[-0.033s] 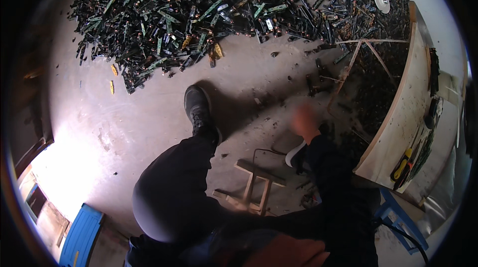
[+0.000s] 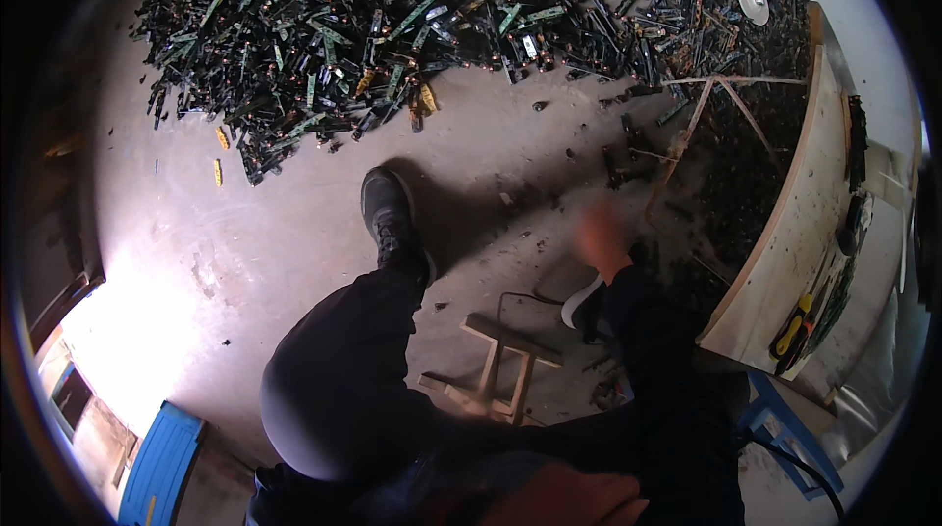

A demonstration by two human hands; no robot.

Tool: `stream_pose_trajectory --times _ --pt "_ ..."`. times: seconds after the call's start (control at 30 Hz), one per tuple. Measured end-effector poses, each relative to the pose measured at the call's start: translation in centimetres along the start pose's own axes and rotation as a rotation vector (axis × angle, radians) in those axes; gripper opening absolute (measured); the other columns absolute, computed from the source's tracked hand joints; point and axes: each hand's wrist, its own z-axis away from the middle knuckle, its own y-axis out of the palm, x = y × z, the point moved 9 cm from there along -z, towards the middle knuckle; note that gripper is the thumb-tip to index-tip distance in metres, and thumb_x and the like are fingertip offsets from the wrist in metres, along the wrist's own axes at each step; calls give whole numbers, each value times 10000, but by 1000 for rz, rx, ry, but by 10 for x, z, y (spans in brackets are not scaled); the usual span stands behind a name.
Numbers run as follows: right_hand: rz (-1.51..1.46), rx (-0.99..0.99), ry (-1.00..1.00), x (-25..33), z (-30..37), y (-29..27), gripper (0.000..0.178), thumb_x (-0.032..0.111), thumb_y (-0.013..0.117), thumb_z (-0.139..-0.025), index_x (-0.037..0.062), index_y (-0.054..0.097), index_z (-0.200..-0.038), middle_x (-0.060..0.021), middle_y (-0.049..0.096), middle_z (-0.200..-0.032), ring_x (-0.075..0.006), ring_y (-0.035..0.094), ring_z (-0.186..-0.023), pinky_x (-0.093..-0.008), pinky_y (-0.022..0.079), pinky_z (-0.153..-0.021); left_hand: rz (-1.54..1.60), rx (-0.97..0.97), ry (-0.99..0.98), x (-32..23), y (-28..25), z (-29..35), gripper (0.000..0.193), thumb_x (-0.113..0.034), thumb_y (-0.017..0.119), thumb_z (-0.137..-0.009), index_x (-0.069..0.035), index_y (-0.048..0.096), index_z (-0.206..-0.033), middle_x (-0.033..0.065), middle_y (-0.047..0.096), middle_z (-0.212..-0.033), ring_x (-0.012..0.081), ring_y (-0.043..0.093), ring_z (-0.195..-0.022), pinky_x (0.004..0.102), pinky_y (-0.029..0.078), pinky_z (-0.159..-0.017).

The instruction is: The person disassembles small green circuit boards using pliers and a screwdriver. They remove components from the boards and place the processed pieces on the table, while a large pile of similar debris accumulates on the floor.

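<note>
My right hand [image 2: 601,234] reaches out over the floor at the right of centre, at the end of a dark sleeve. It is blurred, so neither its fingers nor anything in them can be made out. Just below the wrist shows a shoe with a white edge [image 2: 581,304]. Nowhere in the head view does my left hand appear. Ahead, a big heap of narrow dark strips [image 2: 412,21], with green and yellow pieces among them, covers the far floor. A few yellow pieces [image 2: 218,173] lie loose at its near left edge.
A small wooden frame [image 2: 488,369] and a thin dark cord [image 2: 503,310] lie near my legs. On the right, a wooden bench [image 2: 751,305] bears a yellow-and-black handled tool [image 2: 791,335]. Blue plastic stools [image 2: 162,462] stand at lower left and lower right. A white disc [image 2: 753,2] rests on the heap.
</note>
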Motion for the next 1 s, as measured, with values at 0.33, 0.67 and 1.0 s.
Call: stream_pose_trajectory --times 0.33,0.67,1.0 --pt "13 229 69 -3 -30 -38 191 155 545 -897 17 625 -1003 -165 605 -1007 -313 601 -928 -415 497 -821 91 -56 -4 -4 -28 2 198 -216 590 -913 -42 586 -818 157 566 -695 355 584 -629 425 466 -570" --pt "-1225 315 666 -62 -85 -7 474 354 592 -934 11 561 -1260 -191 526 -1330 -382 519 -1182 -489 442 -954 124 -120 -4 -4 -33 4 195 -189 606 -889 -29 584 -779 153 555 -675 346 570 -609 417 449 -553" --pt "-451 442 502 -78 -77 15 570 354 547 -965 92 379 -1442 -204 289 -1500 -418 335 -1341 -551 378 -1077 81 -199 -81 5 -43 -11 131 -145 628 -851 -24 626 -801 143 578 -685 325 589 -613 403 452 -541"
